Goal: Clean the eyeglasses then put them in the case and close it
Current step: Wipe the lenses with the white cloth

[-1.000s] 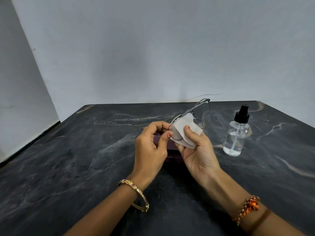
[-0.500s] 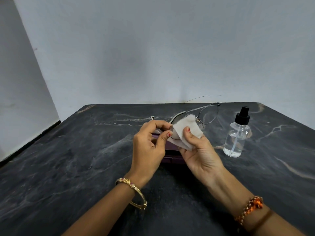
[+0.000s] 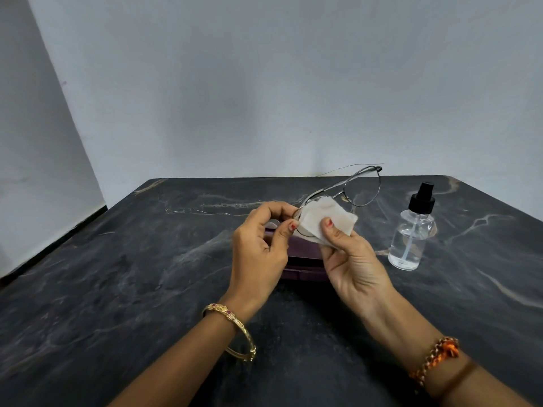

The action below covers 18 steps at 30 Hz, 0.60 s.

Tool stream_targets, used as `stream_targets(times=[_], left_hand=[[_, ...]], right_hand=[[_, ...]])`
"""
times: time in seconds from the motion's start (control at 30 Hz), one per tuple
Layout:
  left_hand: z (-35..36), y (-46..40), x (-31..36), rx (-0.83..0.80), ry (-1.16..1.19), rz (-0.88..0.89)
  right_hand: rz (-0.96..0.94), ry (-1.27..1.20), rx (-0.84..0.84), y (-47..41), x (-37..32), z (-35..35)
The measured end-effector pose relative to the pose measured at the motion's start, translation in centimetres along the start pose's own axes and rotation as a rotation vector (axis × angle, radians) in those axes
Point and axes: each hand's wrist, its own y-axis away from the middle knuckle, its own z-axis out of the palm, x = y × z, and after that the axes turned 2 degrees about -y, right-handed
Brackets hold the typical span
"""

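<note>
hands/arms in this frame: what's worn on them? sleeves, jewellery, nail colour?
Both forearms are bare, no sleeves in view. Left hand: thin gold bangle with small red stones at the wrist. Right hand: braided orange and gold thread band beside a plain brown band. Red nail polish shows on both thumbs.

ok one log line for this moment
step: wiping lens | left hand: holds thin metal-framed eyeglasses | right hand: pinches white cloth | purple case: on table
</note>
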Motion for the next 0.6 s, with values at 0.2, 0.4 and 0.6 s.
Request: stream_targets(times=[0.2,0.4,0.6], left_hand=[[0.2,0.3,-0.4,-0.031,-0.034,0.023],[-0.2,-0.1,-0.3,-0.030,-0.083,0.072],[-0.4,-0.3,0.0,-0.009,-0.078,0.098]], right_hand=[[0.122,0.102,-0.088,0.4,1.1,-0.2],[0.145,0.292,-0.101,-0.1,0.6,-0.4],[0.125,0.280,-0.091,0.0,-0.3,0.0]])
